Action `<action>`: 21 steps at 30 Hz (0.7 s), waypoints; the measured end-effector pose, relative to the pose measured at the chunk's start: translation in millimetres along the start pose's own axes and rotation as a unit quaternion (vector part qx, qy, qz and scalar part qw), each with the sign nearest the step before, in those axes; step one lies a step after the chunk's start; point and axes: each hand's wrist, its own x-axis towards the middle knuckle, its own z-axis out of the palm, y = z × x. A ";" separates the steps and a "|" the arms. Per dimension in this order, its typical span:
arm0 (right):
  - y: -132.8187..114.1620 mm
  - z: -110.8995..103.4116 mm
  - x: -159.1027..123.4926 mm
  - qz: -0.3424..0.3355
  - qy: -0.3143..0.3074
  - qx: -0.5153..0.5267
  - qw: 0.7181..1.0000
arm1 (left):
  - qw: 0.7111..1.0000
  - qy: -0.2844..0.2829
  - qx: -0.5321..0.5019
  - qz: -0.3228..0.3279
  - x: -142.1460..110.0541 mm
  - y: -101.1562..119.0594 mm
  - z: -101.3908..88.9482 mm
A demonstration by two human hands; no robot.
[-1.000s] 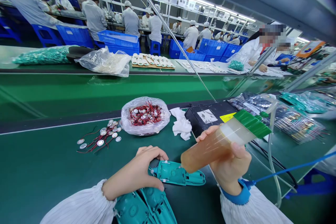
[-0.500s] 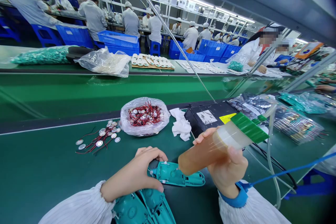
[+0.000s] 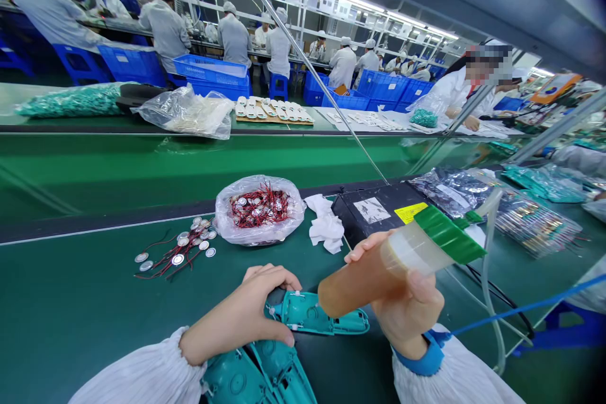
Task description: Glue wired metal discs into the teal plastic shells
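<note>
Right hand grips a squeeze bottle of amber liquid round its middle, soft-walled by the look and best held there, its tip just above a teal plastic housing. Left hand clasps that light, stiff-looking housing's end.

This is a factory floor, with green conveyor belts, white-capped workers and blue crates.

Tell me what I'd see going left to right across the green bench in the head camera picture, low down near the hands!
Metal discs with red wires → left hand → teal plastic casing → right hand → clear bag of small parts
</note>
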 end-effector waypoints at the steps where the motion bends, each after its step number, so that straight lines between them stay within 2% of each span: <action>1: -0.1 0.3 -0.8 -0.001 -0.002 0.002 1.000 | 1.000 0.001 0.001 0.002 -0.1 0.2 0.0; 12: -2.5 -1.8 -6.7 -0.035 -0.011 -0.019 0.999 | 1.000 0.013 0.010 0.015 -0.4 -1.1 1.3; 21: -7.9 8.1 -5.8 -0.075 -0.017 -0.047 0.996 | 1.000 0.005 0.010 0.012 0.9 -1.2 1.1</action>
